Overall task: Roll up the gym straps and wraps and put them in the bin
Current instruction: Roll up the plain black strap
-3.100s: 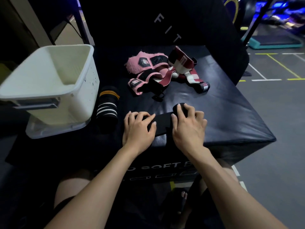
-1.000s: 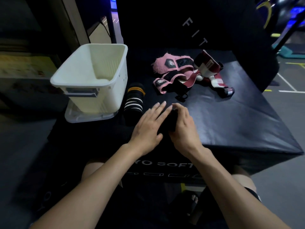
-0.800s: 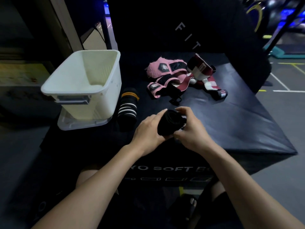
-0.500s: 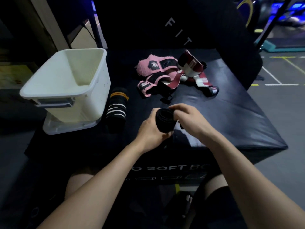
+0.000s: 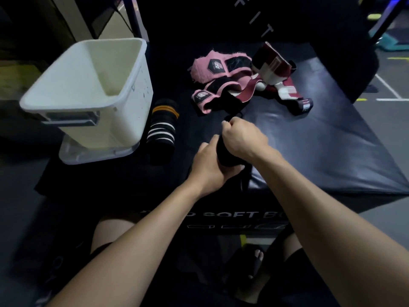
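Note:
A rolled black wrap (image 5: 224,154) is held just above the near edge of the black soft box (image 5: 309,138). My left hand (image 5: 210,165) cups it from below and the left. My right hand (image 5: 242,138) is closed over its top and pinches a loose black end near its knuckles. A loose tail hangs down below the hands. The white bin (image 5: 93,94) stands at the left, nothing visible inside. Next to it lies a rolled black wrap with white and orange stripes (image 5: 162,127). A tangle of pink wraps (image 5: 218,76) and maroon-and-white wraps (image 5: 281,80) lies at the back.
The bin sits on a translucent lid (image 5: 88,151). A dark padded upright with white letters (image 5: 254,16) rises behind the box. Grey gym floor with painted lines (image 5: 389,94) lies to the right. My knees and a sandalled foot (image 5: 250,260) are below the box.
The black wrap went from lying flat under both hands to a tight roll lifted off the box. My right hand has moved over the top of the roll and closed.

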